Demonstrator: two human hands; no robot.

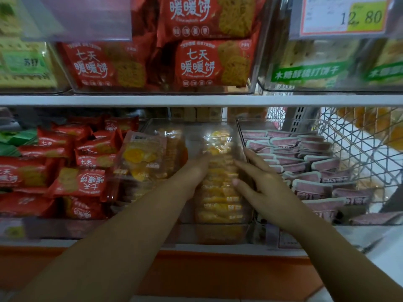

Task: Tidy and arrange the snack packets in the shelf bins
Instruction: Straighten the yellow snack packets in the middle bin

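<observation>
Yellow packets [218, 192] stand on edge in a row inside the clear bin [192, 127], pressed between the left hand [192, 171], seemingly flat against the row, and the right hand [263, 184], fingers [239, 165] straight and spread, probably to square the row. Left of the bin red packets [82, 182] lie jumbled; right of it pink packets [316, 166] sit in rows.

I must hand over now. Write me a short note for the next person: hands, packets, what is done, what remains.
Left hand: open, pressing the left side of the row of yellow packets in the middle bin.
Right hand: open, fingers on the row's right side.
Done: that row stands in line.
Left to do: loose yellow packet leans beside it; red packets lie jumbled.
</observation>
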